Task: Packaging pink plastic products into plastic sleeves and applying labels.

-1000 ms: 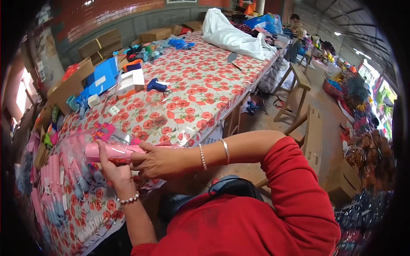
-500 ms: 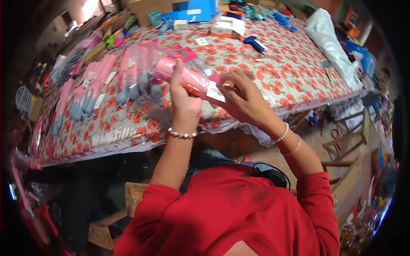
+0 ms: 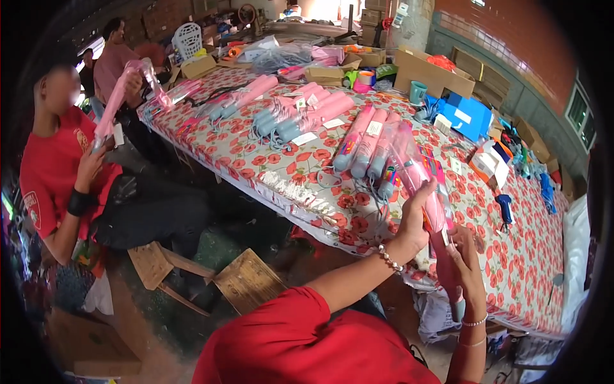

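A pink folded umbrella point(image 3: 435, 206) with a grey end lies slantwise across my hands above the table's near edge. Clear plastic wraps its upper part. My left hand point(image 3: 412, 221) is closed around the middle, thumb along the top. Lower down, my right hand point(image 3: 465, 259) has its fingers curled against the umbrella beside a small white tag. Several similar pink umbrellas with grey handles point(image 3: 366, 150) lie just beyond my left hand, and more umbrellas point(image 3: 300, 121) are grouped farther left.
A poppy-patterned cloth covers the long table point(image 3: 288, 173). Beyond my hands are a blue tagging gun point(image 3: 505, 209), an open white box point(image 3: 491, 160) and a blue folder point(image 3: 465, 116). At left a co-worker point(image 3: 64, 166) holds another pink umbrella. Wooden stools point(image 3: 249, 281) stand below the table edge.
My view has swung left, bringing the co-worker in. The umbrella has turned to a steeper slant, still held by my left hand; my right hand has come down along its lower part.
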Available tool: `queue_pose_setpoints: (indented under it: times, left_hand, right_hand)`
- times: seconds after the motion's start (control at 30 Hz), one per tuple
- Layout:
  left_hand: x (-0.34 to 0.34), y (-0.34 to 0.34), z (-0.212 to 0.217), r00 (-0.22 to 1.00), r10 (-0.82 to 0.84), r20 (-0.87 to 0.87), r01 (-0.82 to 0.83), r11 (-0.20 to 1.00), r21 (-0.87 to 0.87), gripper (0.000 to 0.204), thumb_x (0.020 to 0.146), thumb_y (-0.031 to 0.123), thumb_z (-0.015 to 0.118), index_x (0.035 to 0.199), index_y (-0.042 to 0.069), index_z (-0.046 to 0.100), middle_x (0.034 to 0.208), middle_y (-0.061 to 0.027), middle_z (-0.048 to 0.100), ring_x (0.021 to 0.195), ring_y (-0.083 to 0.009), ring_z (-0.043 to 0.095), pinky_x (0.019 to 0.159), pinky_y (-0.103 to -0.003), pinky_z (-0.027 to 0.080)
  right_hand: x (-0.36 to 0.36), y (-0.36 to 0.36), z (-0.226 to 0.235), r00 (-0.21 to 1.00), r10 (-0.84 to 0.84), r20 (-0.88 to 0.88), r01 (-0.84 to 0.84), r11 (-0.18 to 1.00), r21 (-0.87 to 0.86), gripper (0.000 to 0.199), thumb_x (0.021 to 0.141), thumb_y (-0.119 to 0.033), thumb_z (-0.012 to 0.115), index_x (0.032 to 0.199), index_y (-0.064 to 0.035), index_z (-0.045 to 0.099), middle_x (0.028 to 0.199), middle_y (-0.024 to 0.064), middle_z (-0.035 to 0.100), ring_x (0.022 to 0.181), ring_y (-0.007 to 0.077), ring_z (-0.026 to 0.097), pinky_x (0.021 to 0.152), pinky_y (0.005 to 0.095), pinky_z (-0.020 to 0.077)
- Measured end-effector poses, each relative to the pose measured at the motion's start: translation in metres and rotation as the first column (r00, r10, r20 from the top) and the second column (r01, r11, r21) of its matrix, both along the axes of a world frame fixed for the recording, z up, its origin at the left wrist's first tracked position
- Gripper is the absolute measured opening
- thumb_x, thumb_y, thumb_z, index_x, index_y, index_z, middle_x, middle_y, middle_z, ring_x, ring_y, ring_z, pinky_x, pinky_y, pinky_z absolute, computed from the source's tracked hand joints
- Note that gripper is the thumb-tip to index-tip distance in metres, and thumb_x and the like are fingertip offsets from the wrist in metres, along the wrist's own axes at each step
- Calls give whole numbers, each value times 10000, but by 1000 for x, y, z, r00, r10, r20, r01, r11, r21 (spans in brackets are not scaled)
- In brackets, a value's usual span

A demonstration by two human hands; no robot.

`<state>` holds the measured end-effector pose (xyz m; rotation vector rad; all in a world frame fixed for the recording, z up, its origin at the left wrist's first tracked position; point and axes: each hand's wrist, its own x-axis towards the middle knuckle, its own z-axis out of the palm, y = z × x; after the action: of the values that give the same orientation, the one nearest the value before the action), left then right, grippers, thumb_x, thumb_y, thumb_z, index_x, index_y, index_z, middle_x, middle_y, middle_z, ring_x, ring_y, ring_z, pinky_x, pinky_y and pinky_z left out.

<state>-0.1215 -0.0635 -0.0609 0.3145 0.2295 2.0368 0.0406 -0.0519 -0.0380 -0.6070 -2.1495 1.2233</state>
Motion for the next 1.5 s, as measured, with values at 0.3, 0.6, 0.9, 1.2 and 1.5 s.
queue_pose_setpoints:
  times: [0.3, 0.6, 0.9, 1.2, 1.5]
  left_hand:
    - [30, -2, -2, 979, 86, -186, -90, 996, -17, 204, 835, 277, 629, 944, 107, 604, 778, 9, 578, 668, -67, 516, 575, -197, 392]
    - [59, -9, 9, 926, 114, -360, -140, 989, -48, 198, 843, 260, 616, 919, 78, 603, 729, -12, 590, 613, -79, 516, 559, -204, 399]
    - [48, 3, 11, 994, -16, -104, 17, 1000, 1, 131, 835, 174, 611, 892, 56, 609, 698, 9, 589, 610, -64, 509, 569, -182, 401]
    - [73, -1, -12, 876, 21, -482, -44, 998, -37, 98, 810, 154, 632, 846, 63, 620, 623, 13, 572, 507, -61, 472, 481, -184, 365]
    - [7, 1, 44, 942, 4, -335, 2, 1000, 16, 183, 793, 118, 641, 939, 8, 619, 734, -46, 632, 627, -116, 597, 557, -216, 470]
  right_hand:
    - [-13, -21, 11, 948, -217, 232, 206, 976, 73, 384, 900, -154, 467, 1264, -62, 388, 1003, 114, 558, 790, 223, 539, 745, 320, 434]
    - [-16, -16, 13, 963, -270, 27, 261, 949, 179, 394, 925, -213, 431, 1280, -50, 377, 1071, 158, 554, 885, 270, 567, 783, 354, 440]
    - [2, -8, 3, 955, -290, 65, 261, 924, 280, 427, 939, -210, 411, 1317, -35, 324, 1227, 208, 503, 1038, 324, 542, 865, 371, 414]
    - [4, -20, 2, 936, -351, 11, 347, 930, 121, 452, 924, -183, 444, 1335, -53, 307, 1169, 183, 504, 1048, 283, 519, 899, 351, 393]
    - [55, -28, -1, 929, -275, 248, 257, 961, 103, 463, 782, -168, 615, 1181, 9, 461, 920, 146, 591, 777, 231, 563, 716, 284, 447]
